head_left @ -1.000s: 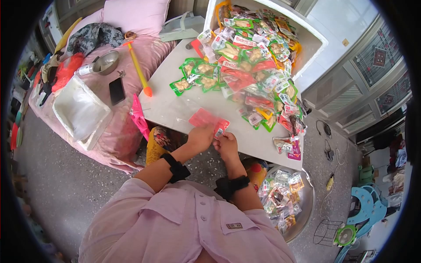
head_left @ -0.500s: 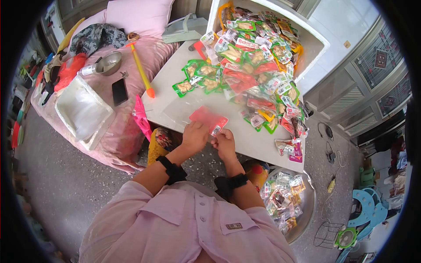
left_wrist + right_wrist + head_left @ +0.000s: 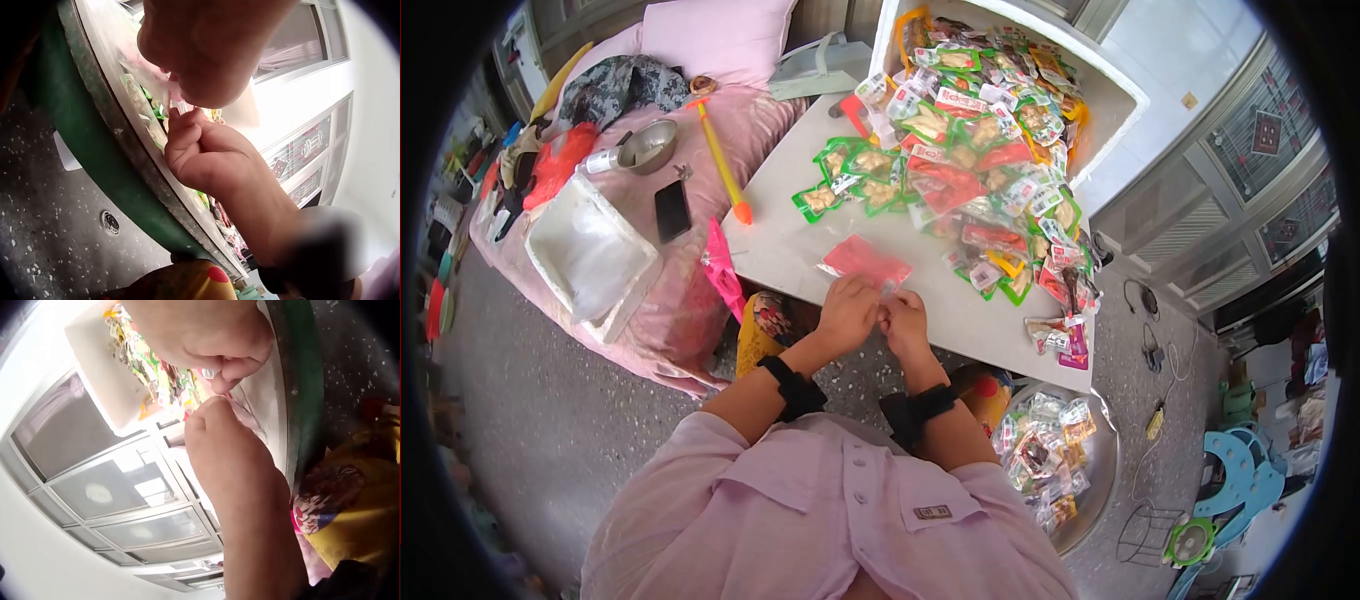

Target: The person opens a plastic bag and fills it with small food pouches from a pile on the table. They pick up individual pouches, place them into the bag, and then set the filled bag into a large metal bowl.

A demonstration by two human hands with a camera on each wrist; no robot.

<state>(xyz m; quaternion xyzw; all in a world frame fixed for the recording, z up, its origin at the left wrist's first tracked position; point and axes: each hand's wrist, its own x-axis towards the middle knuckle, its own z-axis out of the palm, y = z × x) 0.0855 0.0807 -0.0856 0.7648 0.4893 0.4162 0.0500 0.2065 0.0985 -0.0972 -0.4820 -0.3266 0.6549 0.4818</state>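
Both hands meet at the near edge of the pale table over a red packet in clear plastic. My left hand pinches the packet's near edge, its fingers curled. Close beside it, my right hand pinches the packet's near right corner, its fingertips almost touching the left hand's. In the left wrist view the right hand has thumb and forefinger together on the plastic. The right wrist view shows the left hand bent over the packet; its fingertips are partly hidden.
Beyond the hands lies a heap of packets, spilling from a white foam box. A metal basin with more packets stands at the lower right. On the pink bed at left are a foam tray, a phone and a bowl.
The red packet has shifted slightly left and up, turning a little. My right hand has moved slightly left, closer to my left hand. Both keep their pinch.
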